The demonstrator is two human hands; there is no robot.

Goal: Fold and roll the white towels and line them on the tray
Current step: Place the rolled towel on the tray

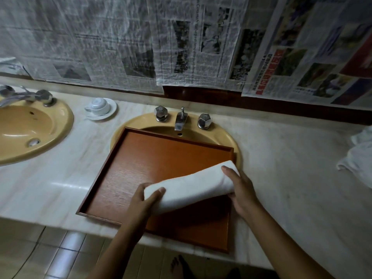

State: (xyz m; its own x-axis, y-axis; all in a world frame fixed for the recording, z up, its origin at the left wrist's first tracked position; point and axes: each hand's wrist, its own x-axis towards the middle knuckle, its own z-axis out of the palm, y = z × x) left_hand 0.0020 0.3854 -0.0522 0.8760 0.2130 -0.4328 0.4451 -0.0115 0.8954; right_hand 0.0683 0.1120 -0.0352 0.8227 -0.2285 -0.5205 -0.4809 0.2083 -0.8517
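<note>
Centrally: roll (191, 186), white terry, cylindrical, over brown wood-grain tray (151, 164). Left hand (143, 200) gripped one end, thumb atop; right hand (241, 190) clasped other, fingertips hidden. Crumpled towels (358, 158) cropped at right.

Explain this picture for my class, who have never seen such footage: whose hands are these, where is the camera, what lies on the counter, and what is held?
No machine here: a person works with two bare hands. The single camera sits on the person's head, looking forward and down, so the arms enter from below. The left hand and right hand each grip one end of a rolled white towel above a brown tray; whether it touches the tray is unclear. The tray lies on a pale counter, partly covering a yellow sink with a tap. A second sink is left, with a cup on a saucer between them. More white cloth lies at the right edge. Newspaper covers the wall.
</note>
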